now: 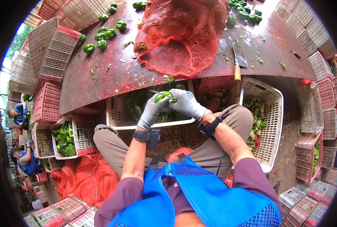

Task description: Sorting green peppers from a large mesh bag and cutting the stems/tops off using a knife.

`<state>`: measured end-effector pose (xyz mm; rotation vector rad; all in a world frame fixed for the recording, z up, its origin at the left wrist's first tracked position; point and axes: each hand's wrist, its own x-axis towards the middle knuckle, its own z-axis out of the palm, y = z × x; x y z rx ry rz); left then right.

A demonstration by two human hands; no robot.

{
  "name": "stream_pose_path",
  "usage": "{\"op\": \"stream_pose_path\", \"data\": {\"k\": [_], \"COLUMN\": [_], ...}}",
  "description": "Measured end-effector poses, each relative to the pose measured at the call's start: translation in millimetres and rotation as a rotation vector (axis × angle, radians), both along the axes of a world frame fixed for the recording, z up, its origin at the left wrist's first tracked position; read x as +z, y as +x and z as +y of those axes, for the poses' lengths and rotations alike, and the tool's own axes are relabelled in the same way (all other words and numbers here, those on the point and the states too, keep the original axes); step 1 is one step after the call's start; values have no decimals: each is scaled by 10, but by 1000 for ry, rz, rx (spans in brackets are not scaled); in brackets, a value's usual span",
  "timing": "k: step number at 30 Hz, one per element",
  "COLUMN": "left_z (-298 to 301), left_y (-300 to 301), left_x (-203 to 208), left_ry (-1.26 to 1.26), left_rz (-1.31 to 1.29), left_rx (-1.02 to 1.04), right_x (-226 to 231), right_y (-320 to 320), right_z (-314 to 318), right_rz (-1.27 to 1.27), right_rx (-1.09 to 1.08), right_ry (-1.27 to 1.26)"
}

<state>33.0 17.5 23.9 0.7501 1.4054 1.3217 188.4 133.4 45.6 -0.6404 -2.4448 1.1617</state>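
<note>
A green bell pepper [162, 97] is held between my two gloved hands over a white crate [153, 124] by the table's near edge. My left hand [152, 109], in a grey glove, is closed around its left side. The fingers of my right hand [188, 104], also gloved, are closed at its right end. A thin, pale, curved strip pokes up beside the pepper; I cannot tell whether it is a blade. More green peppers lie in the crate below, partly hidden by my hands.
A red mesh sack [180, 34] lies on the dark table [111, 72], with loose green peppers [105, 34] to its left. A wooden-handled cleaver [238, 60] rests at the table's edge. One white crate [271, 117] at right holds trimmings; another [76, 140] at left holds peppers.
</note>
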Motion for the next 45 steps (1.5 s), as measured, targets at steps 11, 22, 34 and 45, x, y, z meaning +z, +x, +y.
{"op": "stream_pose_path", "data": {"k": [11,22,34,45], "left_z": [62,449,2231,2344], "left_y": [92,-370,-1540,-2511], "left_x": [-37,233,-114,235], "left_ry": [150,-332,-301,-600], "left_rz": [-892,1194,1894,1669], "left_rx": [54,-155,-173,-27], "right_x": [268,-339,331,306], "right_y": [133,1496,763,680], "right_z": [28,1483,792,769], "right_rz": [386,1413,732,652], "right_rx": [59,-1041,-915,-792], "right_ry": [-1327,-1236,-908,-975]}}
